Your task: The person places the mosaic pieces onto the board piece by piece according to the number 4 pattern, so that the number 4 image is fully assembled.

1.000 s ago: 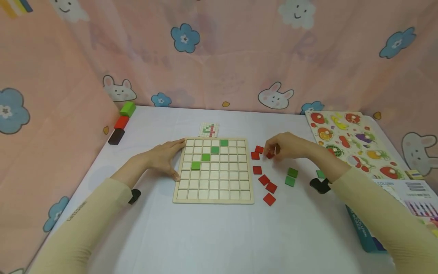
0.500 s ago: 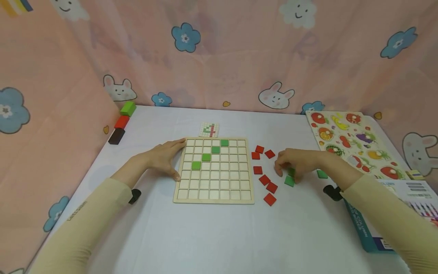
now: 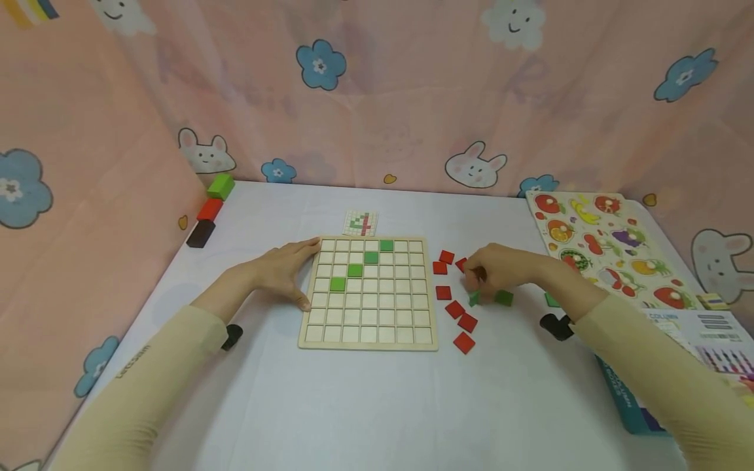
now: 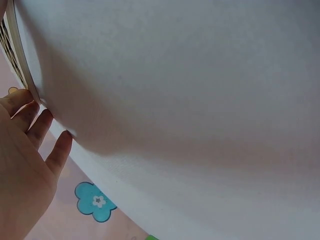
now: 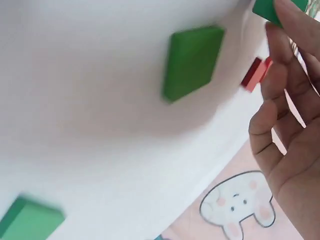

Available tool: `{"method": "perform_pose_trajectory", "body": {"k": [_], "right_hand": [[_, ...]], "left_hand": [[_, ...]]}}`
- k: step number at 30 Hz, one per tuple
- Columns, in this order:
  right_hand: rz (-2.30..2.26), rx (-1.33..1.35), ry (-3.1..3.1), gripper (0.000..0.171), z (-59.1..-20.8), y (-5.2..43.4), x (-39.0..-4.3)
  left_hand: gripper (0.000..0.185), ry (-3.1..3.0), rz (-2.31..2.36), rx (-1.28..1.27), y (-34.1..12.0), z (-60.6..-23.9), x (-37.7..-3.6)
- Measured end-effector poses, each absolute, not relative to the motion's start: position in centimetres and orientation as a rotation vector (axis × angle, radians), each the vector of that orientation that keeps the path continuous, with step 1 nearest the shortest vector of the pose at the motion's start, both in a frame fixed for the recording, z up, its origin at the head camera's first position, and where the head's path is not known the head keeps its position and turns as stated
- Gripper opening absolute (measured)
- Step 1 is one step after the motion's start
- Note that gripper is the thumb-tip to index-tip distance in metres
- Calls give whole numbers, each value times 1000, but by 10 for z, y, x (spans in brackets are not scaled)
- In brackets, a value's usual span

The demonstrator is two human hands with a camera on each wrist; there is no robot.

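In the head view my left hand rests at the left side of a wooden grid board. Its fingers reach the top left corner and the thumb lies on the lower left edge; the left wrist view shows the fingers against the board's side. Four-sided green tiles form a diagonal in the grid. To the board's right, my right hand pinches a green tile between thumb and finger. Another green tile lies just beside that hand, and one more sits near the wrist.
Several loose red tiles lie right of the board. A small pattern card is behind it. Green, red and black blocks line the far left edge. A fruit-picture board and a box occupy the right side.
My right hand has left a red tile, moved down to the green pair, picked one up and shifted left with it. The left hand stays on the board.
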State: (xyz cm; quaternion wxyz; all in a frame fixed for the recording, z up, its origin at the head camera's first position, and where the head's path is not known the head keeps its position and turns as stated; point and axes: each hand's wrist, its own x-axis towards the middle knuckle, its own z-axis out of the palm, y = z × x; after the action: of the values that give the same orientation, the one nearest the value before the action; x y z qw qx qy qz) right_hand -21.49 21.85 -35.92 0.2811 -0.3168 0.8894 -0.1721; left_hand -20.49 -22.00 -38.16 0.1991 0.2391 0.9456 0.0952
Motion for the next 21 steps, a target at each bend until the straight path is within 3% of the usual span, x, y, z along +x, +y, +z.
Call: {"method": "perform_pose_trajectory", "body": {"k": [11,21], "right_hand": [[-1020,-896,2385,10,-357,108,-200],[-1057,-889,2428,4,-368,26,-189]], "left_hand": [[132,2641,275,659,-219,-380,-204],[130,2627,294,650,-220,-378,-204]]}}
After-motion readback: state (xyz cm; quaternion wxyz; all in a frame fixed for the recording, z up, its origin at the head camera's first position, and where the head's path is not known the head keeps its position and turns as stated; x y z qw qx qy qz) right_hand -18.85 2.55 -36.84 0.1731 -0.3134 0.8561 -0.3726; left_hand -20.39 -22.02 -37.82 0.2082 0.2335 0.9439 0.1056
